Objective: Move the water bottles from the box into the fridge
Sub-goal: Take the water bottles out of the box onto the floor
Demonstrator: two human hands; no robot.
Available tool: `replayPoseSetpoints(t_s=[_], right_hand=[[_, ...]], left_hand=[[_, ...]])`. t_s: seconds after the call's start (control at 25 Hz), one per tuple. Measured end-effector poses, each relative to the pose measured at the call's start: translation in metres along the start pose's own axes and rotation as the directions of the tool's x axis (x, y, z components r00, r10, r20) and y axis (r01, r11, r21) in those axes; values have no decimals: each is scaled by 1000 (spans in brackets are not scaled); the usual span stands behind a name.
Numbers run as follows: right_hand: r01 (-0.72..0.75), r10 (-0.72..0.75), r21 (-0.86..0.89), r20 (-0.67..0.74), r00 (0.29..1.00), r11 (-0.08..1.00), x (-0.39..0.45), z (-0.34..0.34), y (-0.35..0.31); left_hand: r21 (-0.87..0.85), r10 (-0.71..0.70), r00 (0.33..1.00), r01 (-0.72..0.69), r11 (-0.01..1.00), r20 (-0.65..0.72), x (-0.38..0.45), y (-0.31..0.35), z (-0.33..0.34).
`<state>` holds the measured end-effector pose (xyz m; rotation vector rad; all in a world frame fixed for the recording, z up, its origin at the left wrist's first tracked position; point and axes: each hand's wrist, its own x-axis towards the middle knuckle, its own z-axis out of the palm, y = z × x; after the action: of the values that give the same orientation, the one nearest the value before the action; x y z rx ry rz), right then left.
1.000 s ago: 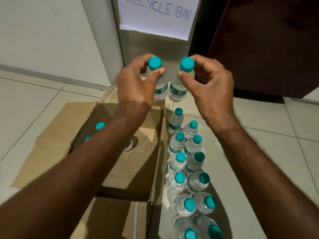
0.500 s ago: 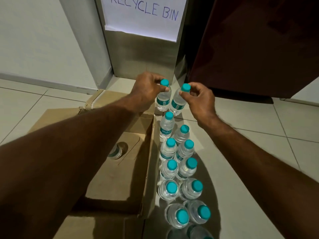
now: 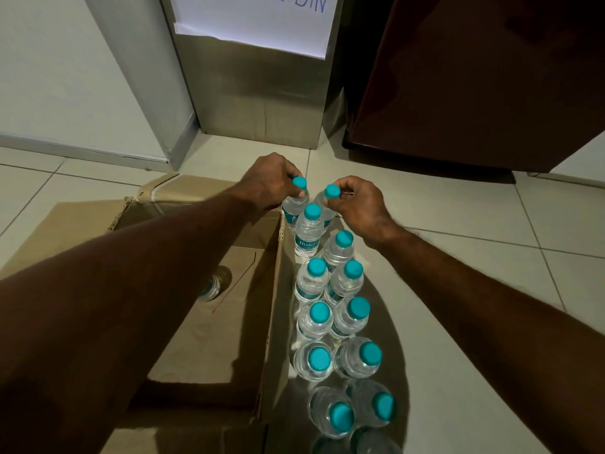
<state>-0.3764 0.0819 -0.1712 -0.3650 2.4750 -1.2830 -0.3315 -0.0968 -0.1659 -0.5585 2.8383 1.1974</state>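
Observation:
My left hand [image 3: 268,180] grips the neck of a small clear water bottle with a teal cap [image 3: 293,204]. My right hand [image 3: 360,204] grips the neck of a second such bottle [image 3: 330,195] right beside it. Both bottles are upright at the far end of a double row of several teal-capped bottles [image 3: 330,309] standing on the floor. The open cardboard box [image 3: 209,348] lies left of the row; one bottle [image 3: 209,288] shows inside it, partly hidden by my left forearm. The dark maroon fridge [image 3: 474,86] stands at the upper right.
A steel bin [image 3: 262,103] with a white paper sign stands straight ahead against the wall, left of the fridge. The floor is pale tile [image 3: 491,231]. The box flaps spread out to the left and towards me.
Both hands have carried their bottles down and away from me, from chest height to the far end of the floor row. The camera has tilted down.

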Motion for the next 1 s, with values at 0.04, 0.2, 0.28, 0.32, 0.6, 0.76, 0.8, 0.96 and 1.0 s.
replayPoseSetpoints(t_s=[0.04,0.2,0.28,0.32,0.6,0.76,0.8,0.96,1.0], right_hand=[[2,-2,-10,5,1000,1000,0,0,1],[16,-15,-34,30,999,999,2,0,3],[16,-15,-32,33,999,999,2,1,4],[16,-15,-33,29,999,999,3,2,4],[121,-138,-124,-138,981,985,-10,4,-6],[272,-283,-79,-214,935,959,-38,11,-27],[293,-298,-55,-204,932,954,-47,16,-32],[343,-333,78,-117,936,936,-84,48,-53],[358,-351,88,-85,933,930,-92,57,-57]], left_hand=[[6,-3,1000,3,1000,11,1,0,0],[61,-36,998,33,998,54,8,2,-1],[126,-31,997,22,992,70,9,1,-2],[157,-20,997,7,988,77,9,1,-2],[207,59,998,-50,977,-37,-18,6,-12],[206,61,981,-23,978,-182,-58,-5,-27],[191,49,981,-12,982,-188,-69,-11,-32],[207,134,966,-88,974,-220,-129,-42,-55],[266,169,958,-105,958,-230,-144,-51,-60]])
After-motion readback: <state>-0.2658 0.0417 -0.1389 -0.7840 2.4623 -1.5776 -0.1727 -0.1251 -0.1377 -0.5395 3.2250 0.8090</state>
